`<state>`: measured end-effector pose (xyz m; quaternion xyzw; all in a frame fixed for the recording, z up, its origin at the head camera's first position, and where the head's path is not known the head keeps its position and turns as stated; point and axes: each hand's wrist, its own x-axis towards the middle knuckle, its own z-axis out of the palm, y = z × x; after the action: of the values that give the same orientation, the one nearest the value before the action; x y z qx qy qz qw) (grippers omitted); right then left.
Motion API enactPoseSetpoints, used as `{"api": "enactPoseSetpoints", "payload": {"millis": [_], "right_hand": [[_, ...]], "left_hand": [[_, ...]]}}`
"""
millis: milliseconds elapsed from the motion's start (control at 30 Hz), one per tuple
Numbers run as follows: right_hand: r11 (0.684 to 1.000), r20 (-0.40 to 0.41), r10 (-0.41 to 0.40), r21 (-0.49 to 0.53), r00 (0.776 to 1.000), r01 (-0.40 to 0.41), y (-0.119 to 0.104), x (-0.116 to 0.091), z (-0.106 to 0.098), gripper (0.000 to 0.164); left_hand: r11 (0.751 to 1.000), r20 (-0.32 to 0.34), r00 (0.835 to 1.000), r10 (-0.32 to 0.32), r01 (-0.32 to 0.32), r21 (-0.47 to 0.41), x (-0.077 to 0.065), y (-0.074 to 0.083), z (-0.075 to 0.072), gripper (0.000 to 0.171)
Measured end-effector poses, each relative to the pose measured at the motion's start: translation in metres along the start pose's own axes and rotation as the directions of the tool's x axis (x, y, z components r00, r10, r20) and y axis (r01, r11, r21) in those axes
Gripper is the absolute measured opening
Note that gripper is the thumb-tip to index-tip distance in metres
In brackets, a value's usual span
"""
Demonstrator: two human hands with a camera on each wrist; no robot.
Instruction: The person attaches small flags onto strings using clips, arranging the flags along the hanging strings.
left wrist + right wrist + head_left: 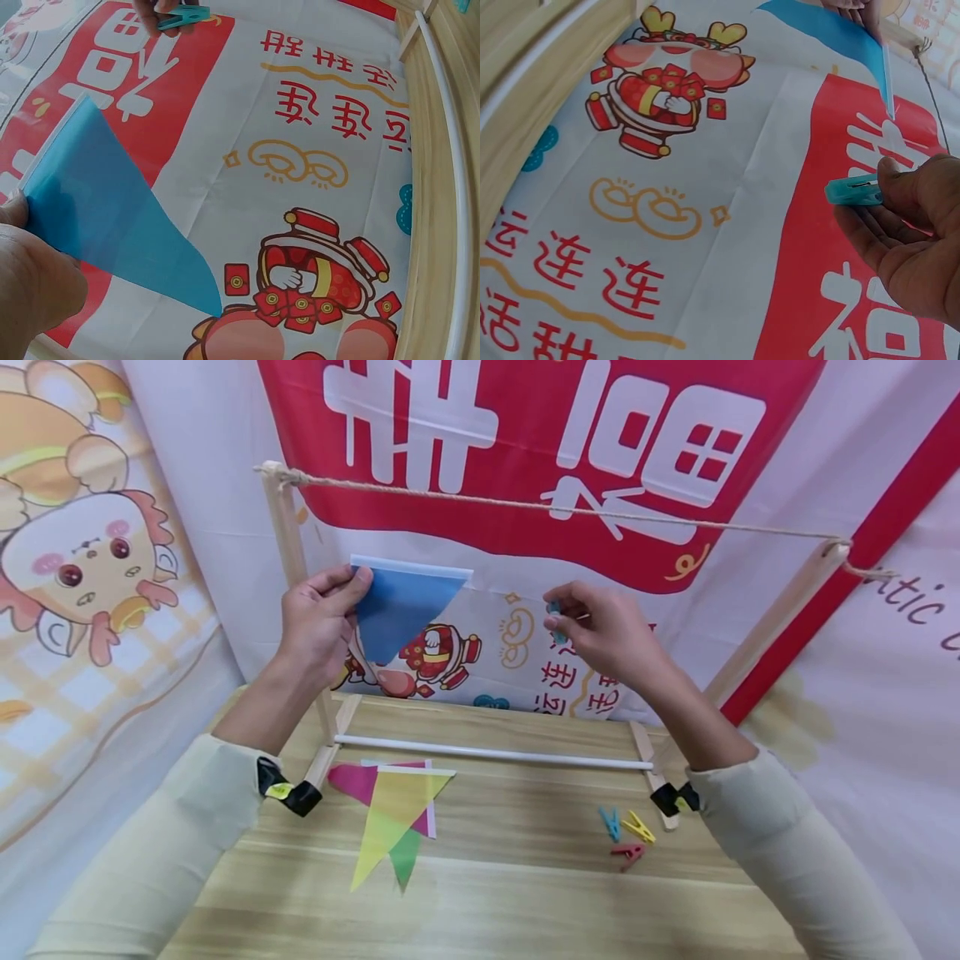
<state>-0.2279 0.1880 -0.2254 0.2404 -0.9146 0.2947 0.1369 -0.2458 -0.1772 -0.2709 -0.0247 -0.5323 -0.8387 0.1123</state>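
Observation:
My left hand [318, 618] pinches a blue triangular pennant [408, 610] by the left end of its white top strip, and the cloth hangs below. In the left wrist view the pennant [112, 202] spreads out from the thumb. My right hand [607, 631] holds a teal clothespin [556, 620] between thumb and fingers; the right wrist view shows the clothespin [853, 190] with its end sticking out past the fingertips. Both hands are raised beneath a twine line [480, 502] strung between two wooden posts, with the pennant lower than the line.
Yellow [397, 810], pink [352, 781] and green [406, 858] pennants overlap on the wooden table [510, 902]. Blue [610, 824], yellow [639, 827] and red [628, 855] clothespins lie at the right. A white rod [495, 752] joins the feet of the posts. Printed cloth hangs behind.

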Motion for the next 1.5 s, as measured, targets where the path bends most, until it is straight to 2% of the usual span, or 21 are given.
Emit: {"api": "enactPoseSetpoints", "payload": {"millis": [267, 500, 733, 1200, 1500], "right_hand": [[0.997, -0.059, -0.074, 0.031, 0.995, 0.076, -0.023, 0.013, -0.006, 0.042], [0.991, -0.097, -0.133, 0.019, 0.986, 0.135, -0.039, 0.020, -0.009, 0.041], [0.981, -0.126, -0.187, 0.018, 0.974, 0.191, -0.052, 0.026, -0.014, 0.039], [0.972, -0.148, -0.231, -0.003, 0.962, 0.233, -0.078, 0.037, -0.026, 0.037], [0.968, -0.159, -0.249, 0.002, 0.955, 0.253, -0.093, 0.045, -0.034, 0.036]], "left_hand": [[0.999, 0.004, 0.999, 0.035, -0.035, 0.021, 0.002, 0.012, 0.006, 0.033], [0.997, 0.008, 0.998, 0.055, -0.054, -0.053, 0.007, 0.024, 0.014, 0.025], [0.999, 0.008, 0.999, 0.045, -0.045, -0.026, 0.006, 0.039, 0.020, 0.038], [0.994, 0.010, 0.999, 0.050, -0.049, -0.101, 0.011, 0.060, 0.033, 0.037], [0.991, -0.007, 0.999, 0.042, -0.043, -0.125, 0.012, 0.063, 0.035, 0.034]]}}
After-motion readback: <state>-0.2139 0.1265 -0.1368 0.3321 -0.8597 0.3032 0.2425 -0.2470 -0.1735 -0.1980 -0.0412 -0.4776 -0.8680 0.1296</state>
